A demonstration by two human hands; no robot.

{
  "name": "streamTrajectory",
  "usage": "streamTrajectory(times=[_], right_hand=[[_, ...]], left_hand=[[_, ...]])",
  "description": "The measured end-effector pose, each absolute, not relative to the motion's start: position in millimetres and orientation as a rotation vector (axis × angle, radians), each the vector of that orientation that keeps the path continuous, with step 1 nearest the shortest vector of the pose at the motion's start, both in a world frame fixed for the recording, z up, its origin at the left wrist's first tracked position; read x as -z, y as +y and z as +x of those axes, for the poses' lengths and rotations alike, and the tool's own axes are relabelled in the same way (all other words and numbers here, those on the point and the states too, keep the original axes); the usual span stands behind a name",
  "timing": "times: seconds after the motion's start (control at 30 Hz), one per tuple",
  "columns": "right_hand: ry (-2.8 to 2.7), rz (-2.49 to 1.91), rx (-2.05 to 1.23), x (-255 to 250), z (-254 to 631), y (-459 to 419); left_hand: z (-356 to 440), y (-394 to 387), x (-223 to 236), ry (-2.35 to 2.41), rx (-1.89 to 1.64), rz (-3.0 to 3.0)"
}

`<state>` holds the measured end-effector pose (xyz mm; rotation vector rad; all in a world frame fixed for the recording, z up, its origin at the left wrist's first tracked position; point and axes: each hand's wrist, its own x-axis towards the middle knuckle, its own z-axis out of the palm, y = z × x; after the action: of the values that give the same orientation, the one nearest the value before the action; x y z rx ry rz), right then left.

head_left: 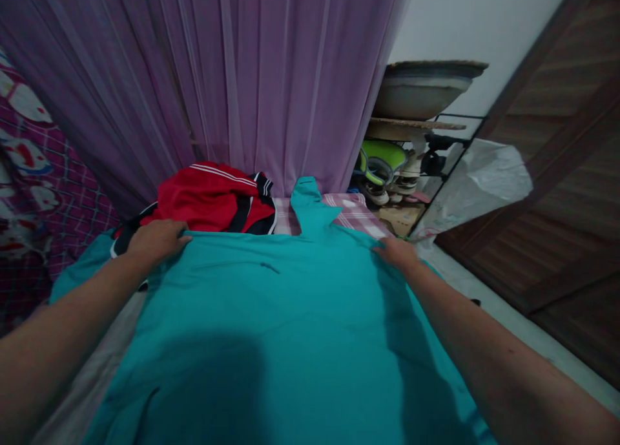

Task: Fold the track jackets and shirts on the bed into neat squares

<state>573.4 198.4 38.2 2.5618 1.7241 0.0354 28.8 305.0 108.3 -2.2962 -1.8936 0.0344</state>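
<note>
While the fingers of the left hand [159, 240] and right hand [398, 254] each pinch an upper edge of the teal garment [290, 316], the garment lies spread between and below them. Directly beyond the left fingers sits red clothing [203, 196]; plaid cloth [356, 216] shows between the two hands. Purple curtains [271, 77] hang behind. Beyond the right fingers stand a rack [450, 174] with shoes [404, 185] and basins [421, 93], and a brown wooden door [557, 161].

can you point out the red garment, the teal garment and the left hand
Red garment [203, 196]: head view, on its bunched red cloth, left of centre.
Teal garment [310, 303]: head view, on the middle of its spread-out body.
Left hand [157, 239]: head view, on the back of the hand.
</note>
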Motion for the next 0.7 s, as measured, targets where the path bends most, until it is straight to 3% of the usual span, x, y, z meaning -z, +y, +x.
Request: streamTrajectory(times=[0.2, 0.37, 0.57, 0.7], right_hand=[[1.573, 2.739, -0.200, -26, 570, 190], [2.213, 2.432, -0.638, -8, 546, 172], [1.983, 2.447, -0.276, 29, 536, 160], [1.952, 2.464, -0.282, 39, 543, 165]], left_hand=[[16, 295, -90, -2.112, 0.248, -2.277], [-5, 277, -81, -2.459, 0.747, -2.186], [-20, 269, -79, -2.677, 0.944, -2.301], [-17, 272, -79, -2.709, 0.989, -2.333]])
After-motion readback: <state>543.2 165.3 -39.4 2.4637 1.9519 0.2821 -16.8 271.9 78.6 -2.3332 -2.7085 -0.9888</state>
